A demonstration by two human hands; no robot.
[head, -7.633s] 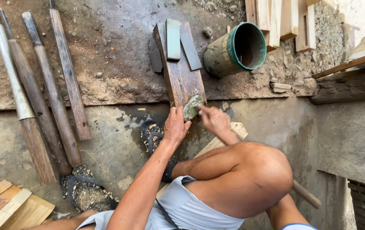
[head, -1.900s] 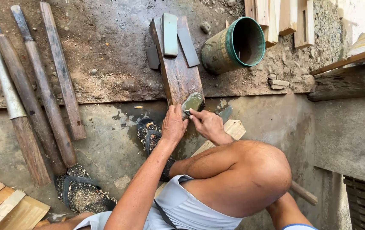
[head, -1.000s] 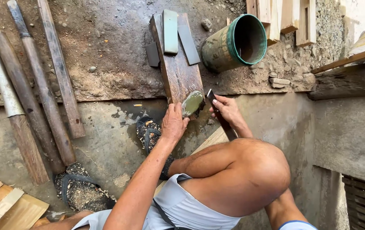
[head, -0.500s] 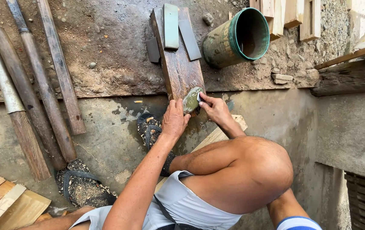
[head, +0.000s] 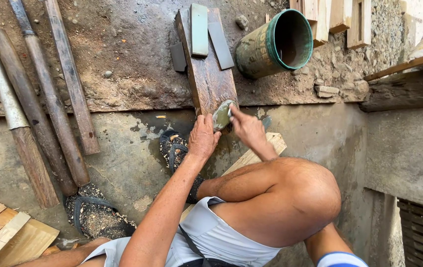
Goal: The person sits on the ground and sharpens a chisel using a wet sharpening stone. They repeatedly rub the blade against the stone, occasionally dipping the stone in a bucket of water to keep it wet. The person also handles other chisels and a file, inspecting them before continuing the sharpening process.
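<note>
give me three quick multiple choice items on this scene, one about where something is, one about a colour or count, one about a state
1. Where does the small greenish stone lie?
A. on the near end of the wooden board
B. inside the bucket
C. on the sandal

2. How many flat bars lie on or beside the far end of the board?
A. one
B. three
C. six

3. How does the green bucket stand?
A. upright
B. upside down
C. tipped on its side

Answers:
1 A: the left hand and right hand meet at the stone on the board's near end.
2 B: three bars show there.
3 C: its open mouth faces sideways.
</note>
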